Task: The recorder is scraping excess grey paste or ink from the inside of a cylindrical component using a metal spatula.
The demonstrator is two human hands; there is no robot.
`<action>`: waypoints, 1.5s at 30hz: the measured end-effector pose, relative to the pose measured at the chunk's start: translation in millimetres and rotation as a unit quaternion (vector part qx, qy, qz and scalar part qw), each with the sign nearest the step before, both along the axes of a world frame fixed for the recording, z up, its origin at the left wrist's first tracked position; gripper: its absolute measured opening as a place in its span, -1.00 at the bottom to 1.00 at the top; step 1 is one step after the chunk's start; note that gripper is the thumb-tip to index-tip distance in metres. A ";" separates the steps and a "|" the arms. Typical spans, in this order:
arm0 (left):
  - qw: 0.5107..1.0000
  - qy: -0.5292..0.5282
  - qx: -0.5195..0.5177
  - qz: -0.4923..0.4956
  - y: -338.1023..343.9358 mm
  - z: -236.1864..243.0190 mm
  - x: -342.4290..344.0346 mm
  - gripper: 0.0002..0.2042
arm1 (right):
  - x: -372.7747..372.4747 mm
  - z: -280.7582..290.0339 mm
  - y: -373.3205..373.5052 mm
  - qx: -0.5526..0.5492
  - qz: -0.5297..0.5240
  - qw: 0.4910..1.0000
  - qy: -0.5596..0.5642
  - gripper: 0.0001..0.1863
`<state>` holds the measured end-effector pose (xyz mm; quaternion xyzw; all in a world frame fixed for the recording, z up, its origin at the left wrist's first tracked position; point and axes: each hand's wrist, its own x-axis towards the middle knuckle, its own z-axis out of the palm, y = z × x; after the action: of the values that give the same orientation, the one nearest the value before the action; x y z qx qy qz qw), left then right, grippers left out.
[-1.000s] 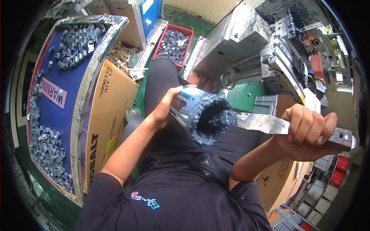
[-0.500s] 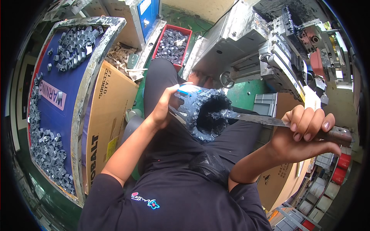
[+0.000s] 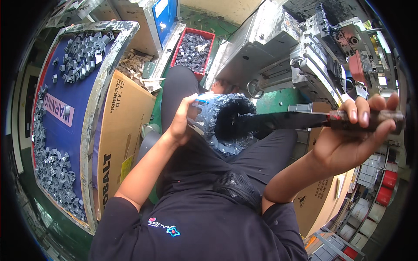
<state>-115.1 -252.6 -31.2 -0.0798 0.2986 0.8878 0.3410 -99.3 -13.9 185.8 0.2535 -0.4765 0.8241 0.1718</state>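
Note:
Between my thighs a tin can (image 3: 212, 122) lies tilted, its mouth facing right and its rim thickly crusted with blue-grey paint or ink. My left hand (image 3: 180, 119) grips the can's left side, the fingers partly hidden behind it. A spatula (image 3: 285, 122) with a flat dark blade and a brown handle is in my right hand (image 3: 359, 135), the fingers closed round the handle. The blade lies nearly level, and its end reaches into the can's dark mouth. What is inside the can is too dark to make out.
On the left stands a blue-topped table (image 3: 78, 117) with many small grey parts, beside a cardboard box (image 3: 124, 135). A red bin (image 3: 192, 50) of similar parts sits on the green floor ahead. A grey machine (image 3: 257, 52) with a handwheel (image 3: 254, 88) stands at the far right.
My right hand has shifted right and slightly up, and the spatula has rolled so its broad dark face shows. The can has moved slightly up and left, still in my left hand.

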 end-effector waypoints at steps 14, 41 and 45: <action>0.998 -0.009 0.014 0.068 0.0 -7.2 -3.4 -0.42 | 9.8 21.7 -11.8 -0.010 0.027 0.999 -0.021 -0.51; 0.996 0.024 0.058 0.065 3.3 11.2 -3.1 -0.41 | 7.8 53.5 2.8 0.054 0.123 0.986 0.097 -0.53; 0.995 0.037 0.056 0.074 1.8 14.5 -2.4 -0.44 | 7.2 53.5 -3.1 -0.019 0.081 0.989 0.126 -0.62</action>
<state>-117.5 -250.8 -16.7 -0.0491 0.2545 0.9282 0.2671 -92.2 -17.0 239.4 0.3896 -0.4132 0.8057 0.1680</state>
